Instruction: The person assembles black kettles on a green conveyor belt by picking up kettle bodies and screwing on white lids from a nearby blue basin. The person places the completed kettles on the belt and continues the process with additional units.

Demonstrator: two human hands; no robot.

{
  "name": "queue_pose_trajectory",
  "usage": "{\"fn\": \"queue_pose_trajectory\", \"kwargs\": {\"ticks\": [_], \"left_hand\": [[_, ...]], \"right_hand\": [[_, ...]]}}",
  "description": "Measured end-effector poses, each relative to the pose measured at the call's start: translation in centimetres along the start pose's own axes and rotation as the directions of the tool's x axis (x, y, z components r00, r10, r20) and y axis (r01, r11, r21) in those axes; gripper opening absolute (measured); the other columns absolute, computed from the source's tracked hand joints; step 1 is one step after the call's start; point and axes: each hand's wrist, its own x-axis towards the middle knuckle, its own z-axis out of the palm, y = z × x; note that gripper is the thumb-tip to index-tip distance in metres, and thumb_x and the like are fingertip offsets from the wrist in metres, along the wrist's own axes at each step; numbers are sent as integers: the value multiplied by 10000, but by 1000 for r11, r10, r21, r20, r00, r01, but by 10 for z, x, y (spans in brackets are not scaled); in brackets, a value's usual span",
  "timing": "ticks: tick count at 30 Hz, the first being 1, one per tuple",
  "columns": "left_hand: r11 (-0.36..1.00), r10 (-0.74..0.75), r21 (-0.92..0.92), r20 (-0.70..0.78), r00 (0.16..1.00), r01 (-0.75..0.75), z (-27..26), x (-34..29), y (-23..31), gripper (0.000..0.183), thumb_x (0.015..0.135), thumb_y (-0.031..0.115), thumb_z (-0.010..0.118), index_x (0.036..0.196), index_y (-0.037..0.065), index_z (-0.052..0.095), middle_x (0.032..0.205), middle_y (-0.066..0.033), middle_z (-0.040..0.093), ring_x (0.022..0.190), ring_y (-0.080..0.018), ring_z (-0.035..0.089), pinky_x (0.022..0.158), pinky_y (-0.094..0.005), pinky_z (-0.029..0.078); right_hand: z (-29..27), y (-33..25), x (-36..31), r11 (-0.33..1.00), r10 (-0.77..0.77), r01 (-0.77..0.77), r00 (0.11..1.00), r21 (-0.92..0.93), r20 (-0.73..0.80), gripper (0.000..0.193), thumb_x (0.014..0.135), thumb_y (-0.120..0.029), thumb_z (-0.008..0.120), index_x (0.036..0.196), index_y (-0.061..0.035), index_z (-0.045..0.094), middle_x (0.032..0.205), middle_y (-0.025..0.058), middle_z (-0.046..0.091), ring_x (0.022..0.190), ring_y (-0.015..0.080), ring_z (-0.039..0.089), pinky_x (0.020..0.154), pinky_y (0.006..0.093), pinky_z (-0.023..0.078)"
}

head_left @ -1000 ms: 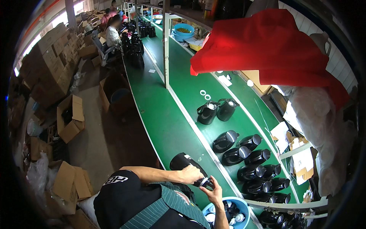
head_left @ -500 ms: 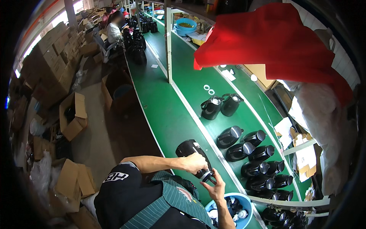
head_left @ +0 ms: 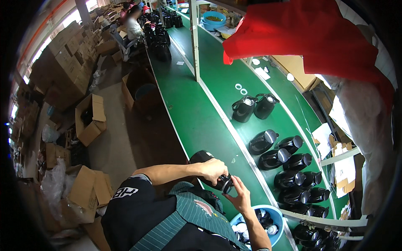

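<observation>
A glossy black vacuum jug (head_left: 201,156) lies tilted over the near edge of the green bench, its wide end pointing away from me. My left hand (head_left: 214,170) is closed around the jug near its narrower end. At that end my right hand (head_left: 240,195) has thumb and fingers on either side of a round black cap (head_left: 225,184), gripping it. Part of the jug is hidden behind my left hand. Just below my right forearm stands a light blue basin (head_left: 278,217) holding black and white plastic parts.
Several finished-looking black jugs (head_left: 274,159) stand right of a pale rail (head_left: 234,136). Two white rings (head_left: 243,91) lie farther up the bench. A red cloth (head_left: 301,37) hangs at upper right. Open cardboard boxes (head_left: 90,119) stand on the left floor. Another person (head_left: 134,29) sits far off.
The view has shifted, so the bench appears farther right and higher. My hands and the jug have moved slightly left against the bench. Both hands keep their hold at the jug's narrow end.
</observation>
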Motion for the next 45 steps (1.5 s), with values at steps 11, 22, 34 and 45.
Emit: {"fn": "queue_pose_trajectory", "kwargs": {"ticks": [11, 22, 34, 45], "left_hand": [[915, 63, 403, -174, 983, 13, 32, -1, 22, 124, 875, 187, 640, 921, 91, 706, 775, -132, 739, 773, -313, 766, 674, -430, 606], [925, 41, 372, -302, 952, 79, 39, 7, -3, 137, 876, 170, 635, 971, 75, 663, 773, -145, 732, 737, -328, 752, 637, -451, 586], [925, 25, 375, -223, 975, 62, 36, 8, 12, 187, 896, 209, 641, 1014, 65, 663, 809, -145, 750, 760, -316, 762, 661, -420, 594], [910, 88, 414, -233, 968, 17, 42, 3, -1, 118, 906, 192, 617, 939, 98, 680, 789, -128, 738, 771, -311, 760, 664, -436, 586]], "right_hand": [[25, 42, 3, 116, 715, -854, 426, 506, 555, 892, 1060, -704, 276, 996, 75, 706, 770, 181, 741, 637, 241, 729, 604, 307, 611], [38, 15, -10, 991, 128, -114, 959, 70, -253, 861, 938, -145, 755, 1630, -57, 249, 1347, 218, 600, 1027, 318, 718, 837, 407, 610], [37, 20, 1, 767, 489, -382, 868, 515, -85, 758, 889, -149, 847, 1511, -62, 422, 1074, 113, 701, 928, 192, 701, 847, 329, 591], [69, 38, -5, 476, 586, -280, 808, 834, -63, 648, 907, -125, 833, 1450, -58, 484, 1067, 114, 731, 955, 167, 702, 852, 304, 573]]}}
